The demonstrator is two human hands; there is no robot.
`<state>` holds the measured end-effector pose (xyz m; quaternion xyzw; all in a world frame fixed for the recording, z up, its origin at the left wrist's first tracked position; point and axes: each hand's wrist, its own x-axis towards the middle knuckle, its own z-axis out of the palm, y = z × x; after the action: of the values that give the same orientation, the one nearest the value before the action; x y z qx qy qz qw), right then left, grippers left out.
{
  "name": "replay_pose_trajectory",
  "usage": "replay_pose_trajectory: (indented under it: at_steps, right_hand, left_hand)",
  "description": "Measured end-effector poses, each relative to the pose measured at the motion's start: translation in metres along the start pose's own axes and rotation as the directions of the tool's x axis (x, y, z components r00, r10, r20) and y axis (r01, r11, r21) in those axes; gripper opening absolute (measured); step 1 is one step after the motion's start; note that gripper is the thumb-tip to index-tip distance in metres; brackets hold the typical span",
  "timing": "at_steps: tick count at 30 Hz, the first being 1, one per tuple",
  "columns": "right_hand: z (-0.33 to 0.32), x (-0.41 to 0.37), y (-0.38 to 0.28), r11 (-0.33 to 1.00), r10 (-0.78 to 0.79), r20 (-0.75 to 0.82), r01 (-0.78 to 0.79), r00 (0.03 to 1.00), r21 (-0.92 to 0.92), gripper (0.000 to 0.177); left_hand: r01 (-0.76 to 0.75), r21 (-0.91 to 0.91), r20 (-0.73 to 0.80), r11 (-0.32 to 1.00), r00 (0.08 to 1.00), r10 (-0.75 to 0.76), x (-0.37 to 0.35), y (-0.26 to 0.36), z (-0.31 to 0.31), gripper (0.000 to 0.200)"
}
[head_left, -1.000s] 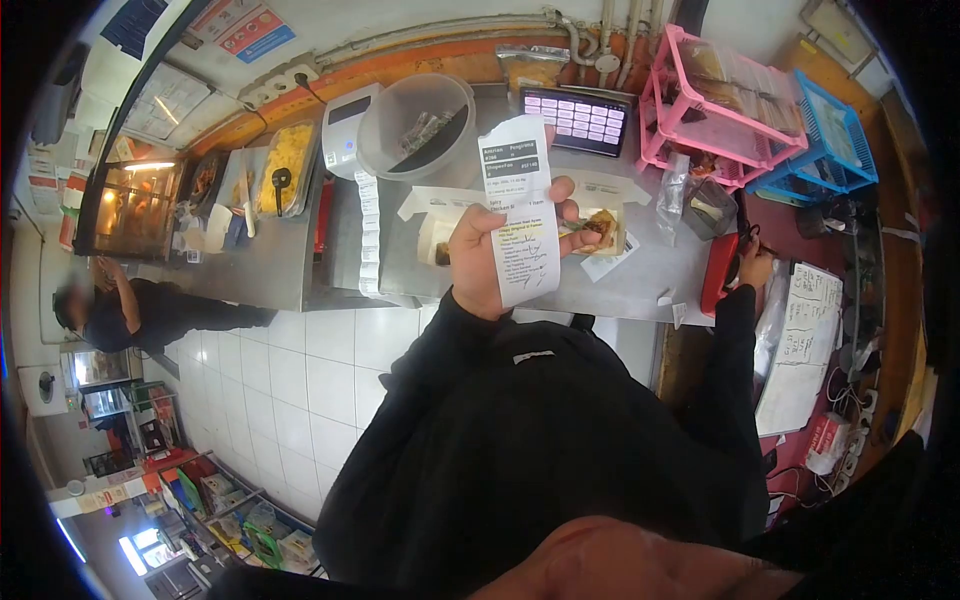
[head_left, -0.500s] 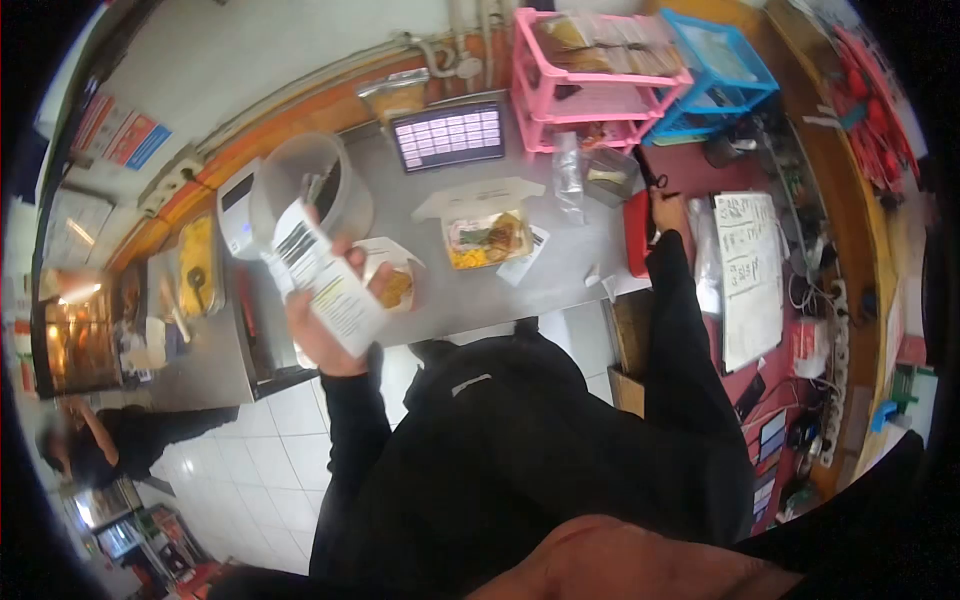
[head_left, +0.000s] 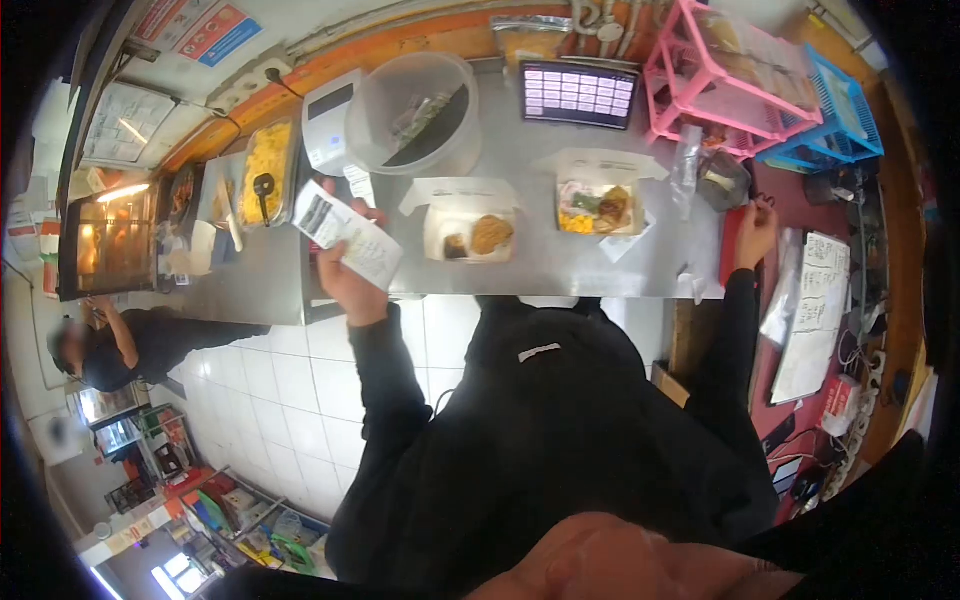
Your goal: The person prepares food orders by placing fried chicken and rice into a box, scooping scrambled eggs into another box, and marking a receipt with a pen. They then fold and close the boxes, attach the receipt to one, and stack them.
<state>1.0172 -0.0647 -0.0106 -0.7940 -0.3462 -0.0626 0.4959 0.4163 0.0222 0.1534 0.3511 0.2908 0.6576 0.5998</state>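
Note:
Held up over the counter's left part, my left hand (head_left: pixel 350 285) grips a printed paper slip (head_left: pixel 355 240), its fingers closed round it. My right hand (head_left: pixel 757 240) is at the red box (head_left: pixel 731 235) on the right, fingers curled; a small dark item shows at the fingertips, too small to name. Two open food boxes stand between my hands. The left box (head_left: pixel 437 238) has a round brown fried piece (head_left: pixel 492 235) and a small dark item. Yellow pieces, a browned piece and some greens lie in the right box (head_left: pixel 567 195).
Behind the boxes are a large clear tub (head_left: pixel 360 125), a tablet screen (head_left: pixel 579 95), pink shelves (head_left: pixel 690 90) and a blue rack (head_left: pixel 835 150). A tray of yellow food (head_left: pixel 266 165) stands left. Handwritten sheets (head_left: pixel 808 310) lie right. Another person (head_left: pixel 130 345) is at the far left.
The view has swung left, so the counter things appear further right. My left hand still grips the paper slip, now clear of the left food box. My right hand stays at the red box.

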Motion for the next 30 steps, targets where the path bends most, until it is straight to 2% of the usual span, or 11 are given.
replay_pose_trajectory:
  at_steps: [2, 3, 6, 8, 11, 14, 18, 22, 25, 28, 30]
  right_hand:
    - [0.024, -0.051, -0.086, 0.952, -0.121, 0.170, 0.066, 0.978, 0.298, 0.012]
    - [0.028, -0.082, -0.147, 0.974, -0.101, 0.370, 0.017, 0.924, 0.224, 0.011]
    - [0.066, -0.173, -0.269, 0.844, -0.313, 0.805, -0.241, 0.504, 0.479, 0.026]
    - [0.081, -0.208, -0.339, 0.720, -0.409, 0.787, -0.367, 0.462, 0.589, 0.024]
    - [0.106, -0.221, -0.365, 0.679, -0.276, 0.916, -0.616, 0.290, 0.399, 0.022]
    - [0.090, -0.211, -0.392, 0.748, -0.207, 0.952, -0.591, 0.224, 0.302, 0.017]
    - [0.063, -0.215, -0.425, 0.725, -0.162, 0.895, -0.565, 0.416, 0.394, 0.023]
    - [0.042, -0.213, -0.432, 0.703, -0.198, 0.813, -0.499, 0.547, 0.507, 0.029]
    - [0.026, -0.210, -0.440, 0.606, -0.202, 0.786, -0.555, 0.585, 0.569, 0.034]
    - [0.016, -0.205, -0.444, 0.582, -0.230, 0.773, -0.553, 0.591, 0.596, 0.037]
    - [0.011, -0.201, -0.444, 0.582, -0.241, 0.777, -0.554, 0.582, 0.596, 0.038]
  left_hand:
    - [0.050, 0.034, 0.088, 0.998, 0.995, -0.053, 0.006, -0.005, -0.001, 0.083]
    - [0.078, 0.006, 0.090, 0.997, 0.993, -0.078, 0.009, -0.009, 0.010, 0.082]
    - [0.255, -0.024, 0.216, 0.967, 0.946, -0.244, 0.017, -0.030, 0.028, 0.078]
    - [0.389, -0.009, 0.378, 0.921, 0.854, -0.357, 0.030, -0.056, 0.016, 0.070]
    - [0.418, 0.137, 0.412, 0.898, 0.801, -0.435, 0.045, -0.062, 0.000, 0.064]
    - [0.471, 0.093, 0.453, 0.877, 0.764, -0.459, 0.054, -0.040, -0.015, 0.058]
    - [0.302, 0.167, 0.440, 0.938, 0.829, -0.345, 0.062, -0.044, -0.042, 0.053]
    - [0.353, 0.518, 0.069, 0.779, 0.891, -0.449, 0.090, -0.065, -0.090, 0.032]
    - [-0.196, 0.916, 0.243, 0.350, 0.966, -0.094, 0.089, -0.103, -0.125, 0.031]
    - [-0.376, 0.895, 0.361, 0.238, 0.926, 0.108, 0.085, -0.131, -0.139, 0.040]
    - [-0.343, 0.897, 0.338, 0.280, 0.939, 0.067, 0.083, -0.143, -0.142, 0.038]
